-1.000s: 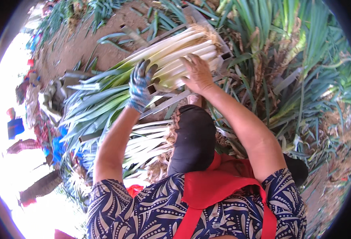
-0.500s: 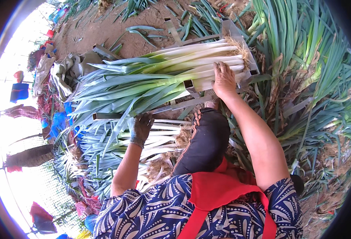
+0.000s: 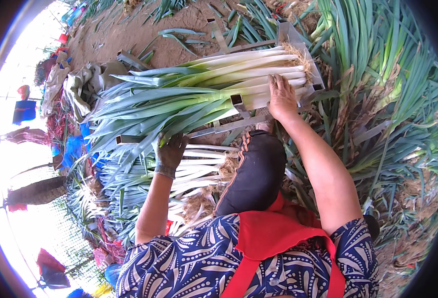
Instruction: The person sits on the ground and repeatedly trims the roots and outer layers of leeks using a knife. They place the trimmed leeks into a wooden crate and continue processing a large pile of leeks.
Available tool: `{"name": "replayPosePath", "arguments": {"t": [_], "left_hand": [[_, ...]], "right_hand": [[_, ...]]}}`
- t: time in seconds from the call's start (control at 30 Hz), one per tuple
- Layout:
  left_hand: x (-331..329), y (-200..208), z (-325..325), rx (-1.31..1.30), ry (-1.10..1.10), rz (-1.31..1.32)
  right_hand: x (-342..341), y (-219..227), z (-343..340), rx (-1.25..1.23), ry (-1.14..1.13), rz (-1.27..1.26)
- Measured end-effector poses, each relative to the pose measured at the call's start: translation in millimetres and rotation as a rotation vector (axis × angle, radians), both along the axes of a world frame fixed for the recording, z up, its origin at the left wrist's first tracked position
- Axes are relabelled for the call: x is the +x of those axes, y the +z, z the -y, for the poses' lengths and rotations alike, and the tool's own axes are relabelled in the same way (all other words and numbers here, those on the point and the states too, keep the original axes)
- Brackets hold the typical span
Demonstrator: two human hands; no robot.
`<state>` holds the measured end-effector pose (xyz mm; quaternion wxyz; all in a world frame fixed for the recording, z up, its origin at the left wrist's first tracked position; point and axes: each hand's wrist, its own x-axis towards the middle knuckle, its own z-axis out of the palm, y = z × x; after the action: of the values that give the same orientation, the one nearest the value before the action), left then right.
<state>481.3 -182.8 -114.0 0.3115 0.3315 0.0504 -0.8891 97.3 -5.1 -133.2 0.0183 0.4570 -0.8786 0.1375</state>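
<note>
Nearest, a red apron point(image 3: 278, 231) is worn over a patterned shirt point(image 3: 174, 268), and a dark-clad knee point(image 3: 258, 169) is set close against the near edge of a metal frame point(image 3: 229, 126). Beyond the frame's near edge, on the knee's left, a second pile of leeks point(image 3: 194, 174) is laid on the ground, its roots turned toward the knee. By the near left part of the frame, drooping leaves are met by the gloved left hand point(image 3: 170, 151); its fingers are bent, but whether leaves are gripped cannot be told. The bare right hand point(image 3: 282, 99) is spread flat on white stalks near the right end, nothing being clasped. The leek bundle point(image 3: 199, 89) is carried lengthwise in the frame, roots at the right end, leaves hung past the left end. Part of its near side is blocked by an upright post point(image 3: 238, 105). Off the left end a crumpled cloth point(image 3: 82, 89) is heaped; past the right end, more leeks point(image 3: 393, 99) are massed; beyond the far edge, loose leaves point(image 3: 179, 37) are strewn on soil point(image 3: 129, 32).

Compared with one second ago, the left hand has been moved from the stalks to the leaves, while the right hand has been kept on the stalks.
</note>
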Motion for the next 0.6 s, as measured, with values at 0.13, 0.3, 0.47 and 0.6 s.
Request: {"name": "replayPosePath", "arguments": {"t": [0.13, 0.3, 0.47, 0.6], "left_hand": [[-27.2, 53.8, 1.1, -0.666, -0.229, 0.247], [-61.3, 125.9, 62.5, -1.075, -0.488, 0.707], [-61.8, 147.3, 148.0, -0.804, -0.86, 0.973], [-50.1, 110.5, 191.1, -0.697, -1.036, 1.239]], "right_hand": [[-5.5, 1.5, -0.6, 0.017, -0.042, 0.047], [-9.7, 6.1, 6.7, 0.056, -0.089, 0.105], [-6.7, 4.9, 11.6, 0.04, -0.106, 0.09], [-5.9, -1.9, 14.5, 0.041, -0.126, 0.006]]}}
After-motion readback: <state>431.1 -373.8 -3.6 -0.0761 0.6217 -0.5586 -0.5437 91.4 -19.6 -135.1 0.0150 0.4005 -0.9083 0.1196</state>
